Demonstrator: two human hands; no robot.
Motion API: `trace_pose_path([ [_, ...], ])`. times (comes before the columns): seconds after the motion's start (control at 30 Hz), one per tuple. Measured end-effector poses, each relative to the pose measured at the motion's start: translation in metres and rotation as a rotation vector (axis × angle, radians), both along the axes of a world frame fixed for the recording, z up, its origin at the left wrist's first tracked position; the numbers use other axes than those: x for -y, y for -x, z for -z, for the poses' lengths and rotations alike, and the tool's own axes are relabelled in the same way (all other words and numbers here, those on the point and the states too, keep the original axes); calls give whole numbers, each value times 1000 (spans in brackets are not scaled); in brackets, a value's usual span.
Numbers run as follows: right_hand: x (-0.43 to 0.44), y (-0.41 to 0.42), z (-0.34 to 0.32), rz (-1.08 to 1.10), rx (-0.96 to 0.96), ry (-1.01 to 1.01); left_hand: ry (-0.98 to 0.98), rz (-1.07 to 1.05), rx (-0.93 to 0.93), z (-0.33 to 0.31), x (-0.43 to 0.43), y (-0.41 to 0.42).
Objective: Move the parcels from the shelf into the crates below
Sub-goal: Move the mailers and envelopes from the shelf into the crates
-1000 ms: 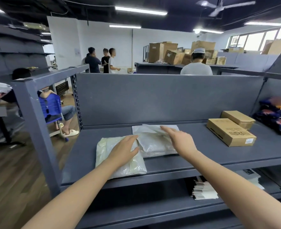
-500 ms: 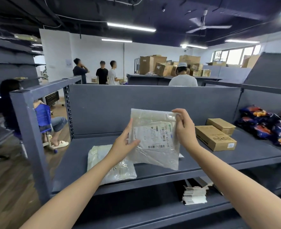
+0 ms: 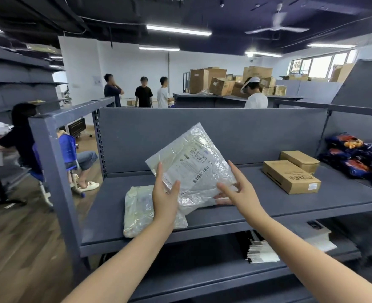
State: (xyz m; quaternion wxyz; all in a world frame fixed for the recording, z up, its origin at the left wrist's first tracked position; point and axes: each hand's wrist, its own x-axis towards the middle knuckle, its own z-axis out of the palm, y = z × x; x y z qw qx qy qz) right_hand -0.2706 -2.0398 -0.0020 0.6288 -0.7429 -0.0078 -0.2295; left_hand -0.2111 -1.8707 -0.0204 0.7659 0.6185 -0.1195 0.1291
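Parcels are coming off the shelf (image 3: pixel 257 206): the clear plastic parcel (image 3: pixel 193 167), upright between both hands half a second ago, is now tilted, pinched by the left hand (image 3: pixel 166 196) while the right hand (image 3: pixel 238 193) has opened with spread fingers just under its lower edge. Its white label shows a barcode and digits like "240 247 422 020". Beneath the left fingers a second parcel (image 3: pixel 139 213) lies on the shelf; no crates are in view.

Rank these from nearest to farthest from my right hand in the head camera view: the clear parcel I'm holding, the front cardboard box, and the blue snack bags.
1. Clear parcel: touching the right hand, just to its left.
2. Front cardboard box: on the shelf, to the right.
3. Blue snack bags: far right end of the shelf.
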Motion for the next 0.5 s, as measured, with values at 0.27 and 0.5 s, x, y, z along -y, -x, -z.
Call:
trace_pose_path([
  [0.27,-43,2,18,106,145,100,21,102,30,6,15,27],
  [0.5,-14,5,10,47,109,320,-373,-354,54,0,-29,17],
])
